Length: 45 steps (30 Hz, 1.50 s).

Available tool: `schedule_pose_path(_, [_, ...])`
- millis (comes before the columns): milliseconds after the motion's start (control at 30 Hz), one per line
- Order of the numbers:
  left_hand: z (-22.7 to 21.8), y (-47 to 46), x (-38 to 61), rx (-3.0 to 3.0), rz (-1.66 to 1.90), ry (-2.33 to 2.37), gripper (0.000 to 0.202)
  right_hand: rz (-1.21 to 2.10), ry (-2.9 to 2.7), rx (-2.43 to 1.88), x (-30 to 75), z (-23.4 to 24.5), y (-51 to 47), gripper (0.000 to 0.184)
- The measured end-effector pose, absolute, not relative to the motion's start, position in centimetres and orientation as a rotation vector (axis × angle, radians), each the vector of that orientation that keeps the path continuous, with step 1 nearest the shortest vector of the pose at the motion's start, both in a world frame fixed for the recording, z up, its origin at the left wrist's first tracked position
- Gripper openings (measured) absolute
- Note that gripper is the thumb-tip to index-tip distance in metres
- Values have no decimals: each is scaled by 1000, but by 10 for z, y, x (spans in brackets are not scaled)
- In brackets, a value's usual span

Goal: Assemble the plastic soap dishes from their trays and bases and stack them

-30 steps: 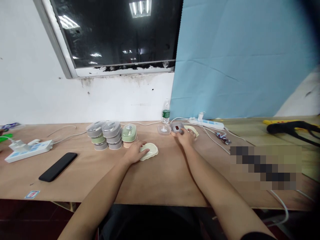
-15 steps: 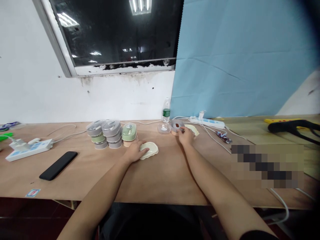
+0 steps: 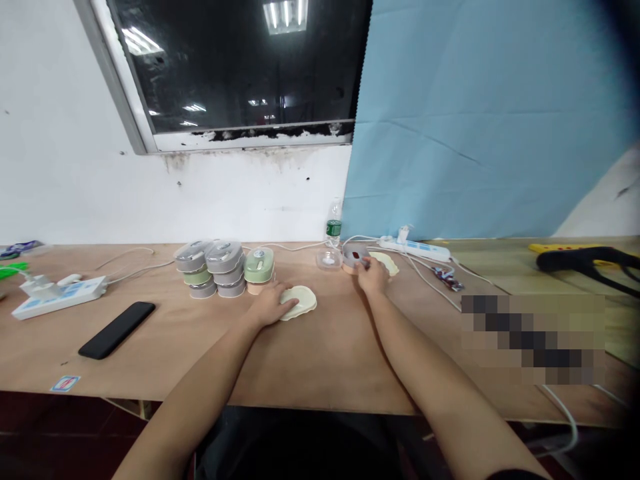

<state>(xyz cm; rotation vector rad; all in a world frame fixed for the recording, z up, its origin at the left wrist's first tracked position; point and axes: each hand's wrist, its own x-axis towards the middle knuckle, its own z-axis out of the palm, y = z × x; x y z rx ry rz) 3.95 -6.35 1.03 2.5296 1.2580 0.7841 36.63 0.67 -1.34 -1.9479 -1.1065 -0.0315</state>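
Lying flat on a cream cover (image 3: 303,300) at the table's (image 3: 320,353) middle, the left hand (image 3: 270,305) is covering its left edge, fingers loosely together. The right hand (image 3: 373,275) is touching a grey round gadget (image 3: 353,255) farther back; its fingertips are perhaps pinching it, too small to tell. Stacked tubs (image 3: 223,267) are standing left.

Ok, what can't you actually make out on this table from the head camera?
Head view:
The pixelated patch on the table: whatever lies there is blurred out.
The right hand: its back hides how the fingers meet the grey round case.
The cream lid: partly covered by the left hand.
The black tool: cut off by the right edge.
The label on the bottle: too small to read.
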Motion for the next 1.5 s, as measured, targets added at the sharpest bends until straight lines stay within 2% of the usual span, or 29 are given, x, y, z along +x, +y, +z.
schedule_pose_path(400, [10, -63, 39, 2546, 779, 1243, 48, -57, -1141, -1910, 365, -15, 9, 48])
schedule_pose_path(633, [8, -61, 38, 2528, 770, 1242, 49, -68, -1117, -1925, 367, -16, 10, 30])
schedule_pose_path(800, [4, -59, 38, 2564, 720, 1254, 55, -58, -1129, -1944, 365, -16, 10, 39])
schedule_pose_path(1000, [1, -58, 38, 2596, 643, 1255, 60, -42, -1107, -1937, 366, -16, 10, 29])
schedule_pose_path(1500, [1, -57, 37, 2618, 612, 1255, 61, -59, -1102, -1921, 365, -17, 10, 33])
